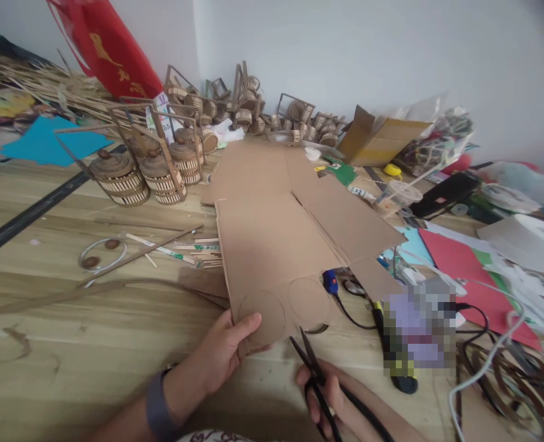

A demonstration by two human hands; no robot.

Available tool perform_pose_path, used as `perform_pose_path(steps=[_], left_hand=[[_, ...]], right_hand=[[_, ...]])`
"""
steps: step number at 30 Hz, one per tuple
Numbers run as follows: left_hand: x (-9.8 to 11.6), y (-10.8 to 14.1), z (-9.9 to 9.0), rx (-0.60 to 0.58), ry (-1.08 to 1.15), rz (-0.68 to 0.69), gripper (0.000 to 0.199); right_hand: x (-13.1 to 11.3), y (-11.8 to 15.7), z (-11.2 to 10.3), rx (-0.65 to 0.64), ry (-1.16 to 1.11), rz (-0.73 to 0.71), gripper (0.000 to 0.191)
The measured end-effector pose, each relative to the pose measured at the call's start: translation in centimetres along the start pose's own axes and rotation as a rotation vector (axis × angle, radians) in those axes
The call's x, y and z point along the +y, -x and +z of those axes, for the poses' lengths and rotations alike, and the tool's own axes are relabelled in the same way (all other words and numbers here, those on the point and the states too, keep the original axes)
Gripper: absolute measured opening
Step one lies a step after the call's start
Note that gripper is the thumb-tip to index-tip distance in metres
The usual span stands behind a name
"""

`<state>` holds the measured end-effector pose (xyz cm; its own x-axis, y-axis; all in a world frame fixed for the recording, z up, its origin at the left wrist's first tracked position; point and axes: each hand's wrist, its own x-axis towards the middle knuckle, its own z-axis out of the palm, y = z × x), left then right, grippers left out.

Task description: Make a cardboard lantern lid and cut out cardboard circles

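L hand (228,350) grips the near L corner of the cardboard sheet (272,227), thumb on top; sheet runs mid-scene, near to far, w/ a flap out on the R. Two drawn circles (261,316) sit nr its near end. R hand (334,393) holds black scissors (312,363) — blades slightly apart, tips just beside the near edge. Lidded baskets (120,181) far L; red paper (460,270) R — open box (376,144) far R.
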<state>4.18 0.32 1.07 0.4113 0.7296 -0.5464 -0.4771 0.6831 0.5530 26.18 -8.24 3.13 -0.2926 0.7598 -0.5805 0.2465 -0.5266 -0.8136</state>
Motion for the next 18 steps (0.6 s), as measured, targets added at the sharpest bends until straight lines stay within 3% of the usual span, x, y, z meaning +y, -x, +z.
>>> perform_pose_path(steps=[3,10,18], left_hand=[[0.0,0.1,-0.1,-0.022,0.005,0.002,0.064],[0.4,0.4,0.2,0.047,0.010,-0.008,0.057],[0.6,0.4,0.3,0.013,0.022,0.008,0.054]], right_hand=[[-0.5,-0.9,-0.1,0.000,-0.014,-0.022,0.069],[-0.4,-2.4,-0.1,0.007,0.005,-0.105,0.064],[-1.6,-3.1,0.4,0.011,-0.036,-0.055,0.076]])
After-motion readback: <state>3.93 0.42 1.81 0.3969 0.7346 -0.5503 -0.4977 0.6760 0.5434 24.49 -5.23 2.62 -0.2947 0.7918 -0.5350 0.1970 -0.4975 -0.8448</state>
